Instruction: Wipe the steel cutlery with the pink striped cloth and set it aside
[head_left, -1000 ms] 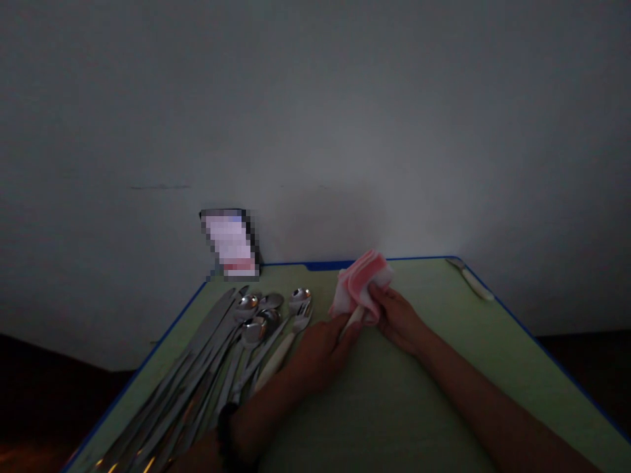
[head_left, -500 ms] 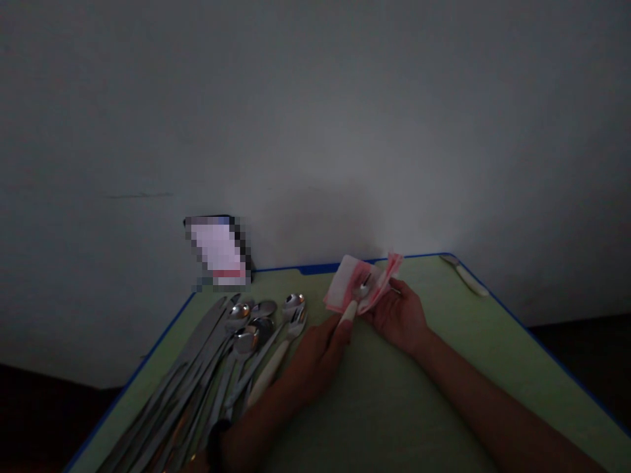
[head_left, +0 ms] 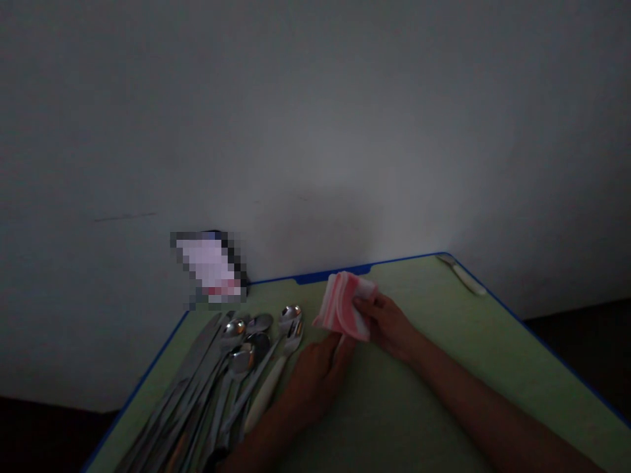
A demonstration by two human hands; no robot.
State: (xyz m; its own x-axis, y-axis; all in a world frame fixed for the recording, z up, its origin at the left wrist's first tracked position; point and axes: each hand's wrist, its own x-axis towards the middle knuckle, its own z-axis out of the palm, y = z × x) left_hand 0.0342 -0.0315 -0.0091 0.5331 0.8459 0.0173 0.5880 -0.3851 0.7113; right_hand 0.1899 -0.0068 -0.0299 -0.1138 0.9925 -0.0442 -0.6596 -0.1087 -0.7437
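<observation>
Pink-and-white cloth (head_left: 345, 305) was bunched in folds between my two hands in the head view, near the far edge of the pale green worktop (head_left: 493, 368). My right hand (head_left: 392, 322) pinched it, thumb across the front layers, the other fingers mostly hidden. My left hand (head_left: 315, 374) was closed around the pale handle of a fork (head_left: 342, 341), of which only a short bit showed at the cloth's lower edge. Half a second before, the cloth had been spread open behind the fork's metal head, with the tines in sight; now the folds had come over and the head was covered. I judged that this put cloth on both faces of the metal, with the handle left as my hold. How hard I was pressing, I could not tell.

Beside my left forearm lay a second fork (head_left: 294, 334), also pale-handled, and just past it a cluster of spoons (head_left: 233, 330), then knives (head_left: 197, 348) lying lengthwise toward the worktop's left edge. Those had not been disturbed since the earlier pictures. Well apart from them, by the far right corner, rested another pale-handled utensil (head_left: 468, 279), its metal end dim, and it too lay as before
</observation>
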